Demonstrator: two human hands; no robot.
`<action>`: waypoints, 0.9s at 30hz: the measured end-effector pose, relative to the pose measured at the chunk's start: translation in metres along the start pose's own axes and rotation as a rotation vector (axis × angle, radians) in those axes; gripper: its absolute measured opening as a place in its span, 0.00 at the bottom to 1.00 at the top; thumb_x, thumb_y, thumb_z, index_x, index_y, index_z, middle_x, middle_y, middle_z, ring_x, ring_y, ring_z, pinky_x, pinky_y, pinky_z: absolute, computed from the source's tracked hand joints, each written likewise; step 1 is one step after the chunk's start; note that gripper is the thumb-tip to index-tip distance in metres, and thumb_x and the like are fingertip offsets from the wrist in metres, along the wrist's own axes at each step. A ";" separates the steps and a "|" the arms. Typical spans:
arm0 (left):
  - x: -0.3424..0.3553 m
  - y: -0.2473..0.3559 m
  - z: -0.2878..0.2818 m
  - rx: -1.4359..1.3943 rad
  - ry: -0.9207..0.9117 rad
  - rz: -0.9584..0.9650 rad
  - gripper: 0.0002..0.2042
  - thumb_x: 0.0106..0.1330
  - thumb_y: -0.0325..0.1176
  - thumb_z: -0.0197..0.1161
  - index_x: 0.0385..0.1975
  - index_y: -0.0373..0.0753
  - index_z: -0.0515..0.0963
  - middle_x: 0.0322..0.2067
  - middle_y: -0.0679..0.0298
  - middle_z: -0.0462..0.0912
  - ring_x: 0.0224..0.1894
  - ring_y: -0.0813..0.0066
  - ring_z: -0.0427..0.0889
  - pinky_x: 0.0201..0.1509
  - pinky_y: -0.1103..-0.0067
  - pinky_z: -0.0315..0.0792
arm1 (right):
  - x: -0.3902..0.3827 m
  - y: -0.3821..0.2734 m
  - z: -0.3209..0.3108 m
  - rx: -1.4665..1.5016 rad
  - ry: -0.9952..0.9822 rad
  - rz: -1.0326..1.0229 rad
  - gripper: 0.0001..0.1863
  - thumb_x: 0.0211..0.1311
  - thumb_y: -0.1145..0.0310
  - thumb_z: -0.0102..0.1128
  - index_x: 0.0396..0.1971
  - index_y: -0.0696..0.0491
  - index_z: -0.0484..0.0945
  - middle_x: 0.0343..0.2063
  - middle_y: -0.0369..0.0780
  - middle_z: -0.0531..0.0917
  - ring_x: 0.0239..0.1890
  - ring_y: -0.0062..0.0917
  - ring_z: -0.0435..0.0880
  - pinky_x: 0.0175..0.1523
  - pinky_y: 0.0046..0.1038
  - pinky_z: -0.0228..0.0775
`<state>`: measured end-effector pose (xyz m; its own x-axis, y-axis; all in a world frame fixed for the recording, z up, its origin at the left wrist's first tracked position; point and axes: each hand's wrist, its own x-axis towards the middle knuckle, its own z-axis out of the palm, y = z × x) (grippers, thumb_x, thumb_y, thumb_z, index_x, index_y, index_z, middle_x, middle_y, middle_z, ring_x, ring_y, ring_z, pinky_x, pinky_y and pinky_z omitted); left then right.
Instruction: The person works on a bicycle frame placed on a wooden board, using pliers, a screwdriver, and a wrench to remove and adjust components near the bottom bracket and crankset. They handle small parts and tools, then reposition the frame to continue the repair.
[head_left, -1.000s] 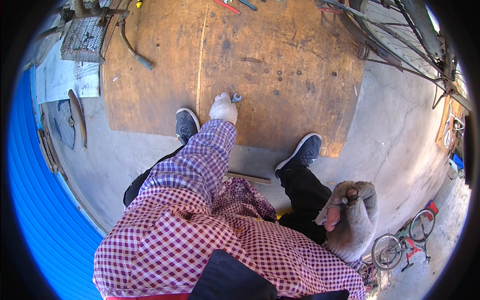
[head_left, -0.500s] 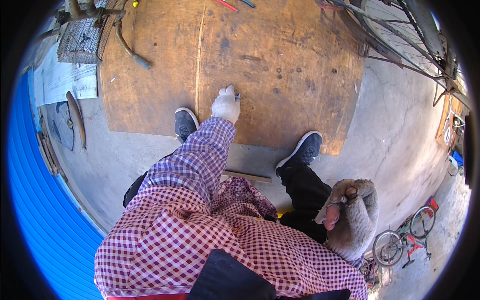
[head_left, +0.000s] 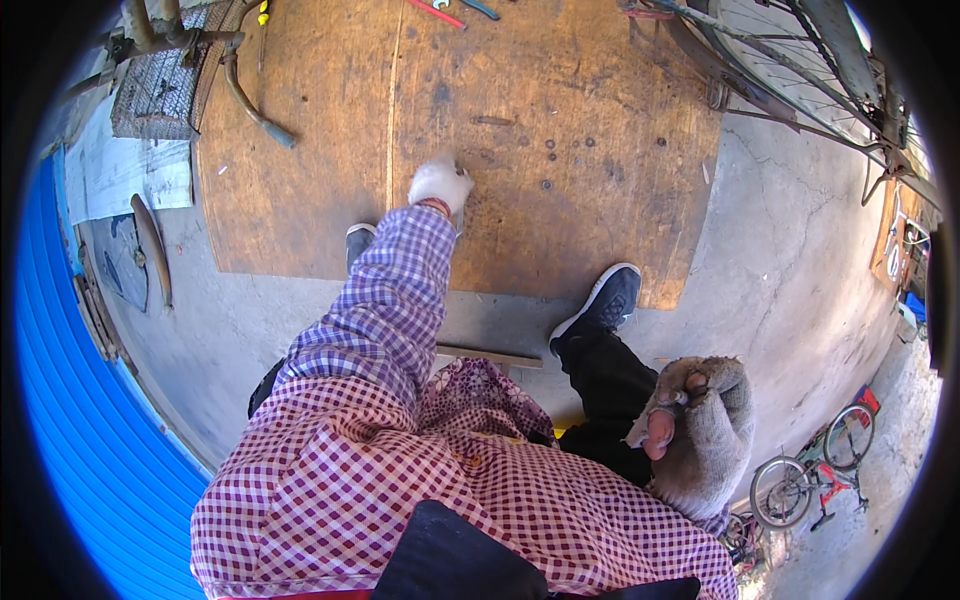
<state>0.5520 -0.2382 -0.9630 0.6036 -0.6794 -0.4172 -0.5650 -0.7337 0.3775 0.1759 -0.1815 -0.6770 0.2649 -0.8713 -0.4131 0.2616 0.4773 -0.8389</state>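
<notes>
Left hand [head_left: 440, 185] over wooden board [head_left: 560, 230], centre: blurred, cannot tell grip. Right hand [head_left: 708, 435], lower right: curled, contents unclear. Bicycle [head_left: 845, 60] upper right.

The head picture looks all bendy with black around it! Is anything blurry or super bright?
In the head view, the wide lens curves the lines of the blue ribbed sheet, and darkness rings the picture; in the head view, the gloved left hand looks pale and smeary, the right hand sharper; in the head view, ground by the red bicycle looks bright.
</notes>
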 end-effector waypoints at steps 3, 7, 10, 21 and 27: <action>0.029 0.008 -0.054 -0.156 0.082 0.096 0.21 0.59 0.41 0.73 0.48 0.34 0.86 0.38 0.47 0.90 0.45 0.55 0.90 0.51 0.63 0.83 | -0.002 0.002 -0.002 0.013 0.002 -0.011 0.14 0.71 0.68 0.66 0.43 0.62 0.74 0.28 0.54 0.82 0.19 0.29 0.80 0.23 0.25 0.72; 0.067 0.024 -0.109 -0.776 0.253 0.105 0.25 0.61 0.41 0.75 0.51 0.26 0.83 0.31 0.55 0.89 0.32 0.72 0.89 0.35 0.76 0.85 | -0.004 0.003 0.000 0.016 0.003 -0.026 0.14 0.71 0.68 0.66 0.43 0.62 0.74 0.28 0.54 0.82 0.20 0.29 0.80 0.23 0.25 0.73; 0.081 0.035 -0.116 -0.867 0.478 0.109 0.25 0.63 0.41 0.75 0.54 0.27 0.82 0.34 0.57 0.89 0.32 0.73 0.89 0.36 0.76 0.84 | -0.006 0.004 0.004 -0.014 0.081 -0.008 0.13 0.71 0.69 0.65 0.44 0.62 0.74 0.31 0.54 0.82 0.20 0.28 0.81 0.23 0.25 0.73; -0.001 0.122 -0.016 -0.589 -0.214 0.305 0.19 0.68 0.39 0.67 0.53 0.35 0.84 0.42 0.59 0.90 0.37 0.74 0.89 0.39 0.77 0.81 | 0.072 0.016 0.006 0.065 0.136 0.003 0.09 0.75 0.73 0.58 0.47 0.64 0.76 0.32 0.46 0.84 0.26 0.24 0.83 0.26 0.21 0.73; -0.099 0.090 0.077 -0.239 -0.589 0.358 0.19 0.66 0.41 0.63 0.52 0.37 0.84 0.48 0.50 0.89 0.53 0.54 0.87 0.60 0.66 0.78 | 0.109 0.042 -0.013 -0.110 0.266 0.077 0.13 0.77 0.71 0.56 0.52 0.64 0.75 0.39 0.45 0.82 0.32 0.22 0.80 0.29 0.21 0.73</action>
<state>0.3983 -0.2362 -0.9515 -0.0359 -0.8108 -0.5842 -0.4921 -0.4945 0.7165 0.2035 -0.2577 -0.7614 0.0236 -0.8392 -0.5433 0.1441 0.5406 -0.8288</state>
